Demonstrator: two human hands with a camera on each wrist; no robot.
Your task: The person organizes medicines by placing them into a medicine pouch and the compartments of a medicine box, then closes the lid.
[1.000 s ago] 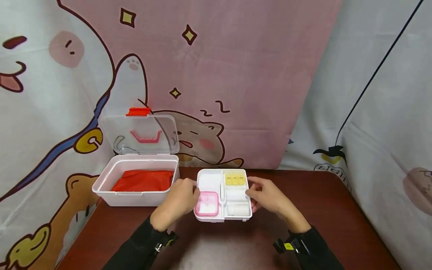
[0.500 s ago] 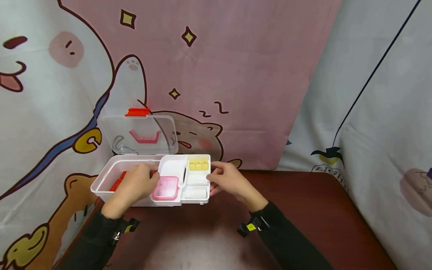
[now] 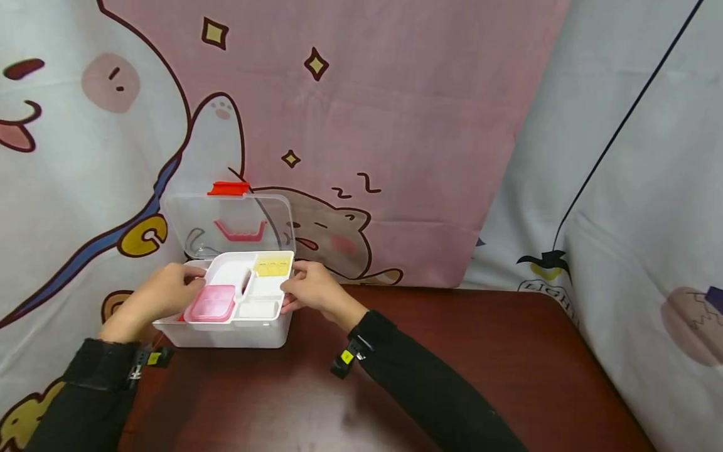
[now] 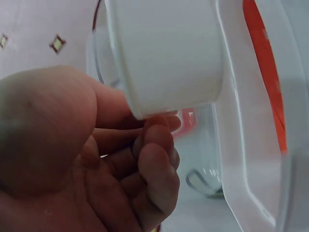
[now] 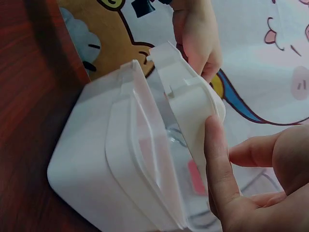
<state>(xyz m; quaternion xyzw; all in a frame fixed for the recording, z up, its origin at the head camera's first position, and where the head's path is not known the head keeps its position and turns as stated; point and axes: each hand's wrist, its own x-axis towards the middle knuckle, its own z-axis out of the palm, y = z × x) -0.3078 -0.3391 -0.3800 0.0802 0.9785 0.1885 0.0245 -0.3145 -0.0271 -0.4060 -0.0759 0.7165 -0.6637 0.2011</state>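
My left hand (image 3: 169, 292) pinches the left edge of a white divided tray (image 3: 227, 269), and my right hand (image 3: 313, 292) grips its right edge. A pink-rimmed compartment (image 3: 211, 302) fills the tray's front left, and yellow lidded sections (image 3: 273, 267) sit at its back right. Beneath the tray stands a white plastic storage box (image 3: 226, 338). In the right wrist view, a gap shows between the tray's side (image 5: 193, 106) and the box rim. Red cloth (image 4: 265, 58) lies inside the box, mostly hidden by the tray in the head view.
The box's clear lid (image 3: 271, 210) stands raised at the back, with a red latch (image 3: 228, 188) and a pink handle (image 3: 240, 233). A brown table (image 3: 429, 364) extends to the right. A printed cloth backdrop (image 3: 429, 157) hangs right behind the table.
Both hands have carried the white tray leftward from the table's middle to over the storage box. The red cloth is now mostly covered in the head view.
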